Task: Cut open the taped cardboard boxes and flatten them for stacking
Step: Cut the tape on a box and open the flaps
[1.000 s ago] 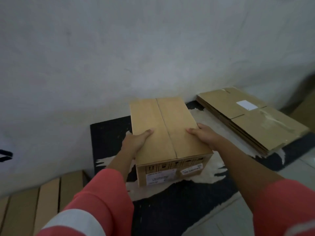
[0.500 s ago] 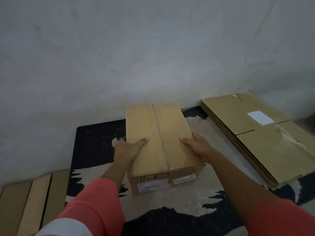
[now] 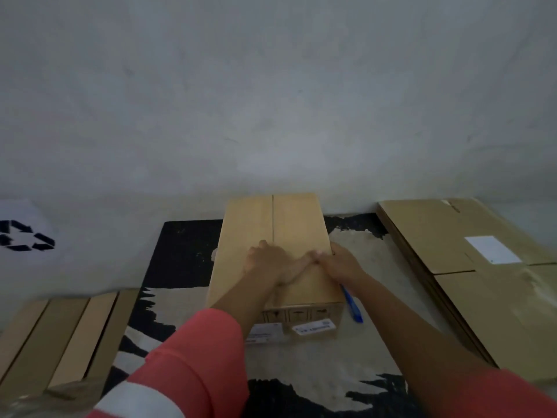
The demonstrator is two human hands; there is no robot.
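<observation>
The box [image 3: 272,251] sits at centre frame on a black-and-cream mat [image 3: 187,267], its far end near the wall [image 3: 271,101]. It is closed; the 2 top flaps meet at a centre seam running away from the camera. Labels show on the near end face.

The left hand [image 3: 269,262] lies on the top panel over the seam, fingers loosely spread and pressing flat, holding nothing. The right hand [image 3: 340,262] rests at the right top edge, fingers curled toward the left hand. A blue cutter [image 3: 351,304] shows below the right wrist beside the box; whether the hand grips it or it lies on the mat cannot be told.

A stack [image 3: 470,267] of flattened boxes lies at right of frame. More flat cardboard [image 3: 60,336] lies at lower left.

Handling, as judged: the box appears light and probably empty. Corrugated walls are stiff at edges and corners but yield at mid-panel. Steady it with 1 palm on a flap, clear of the seam, and run the blade along the seam. The smooth face may slide on the mat.
</observation>
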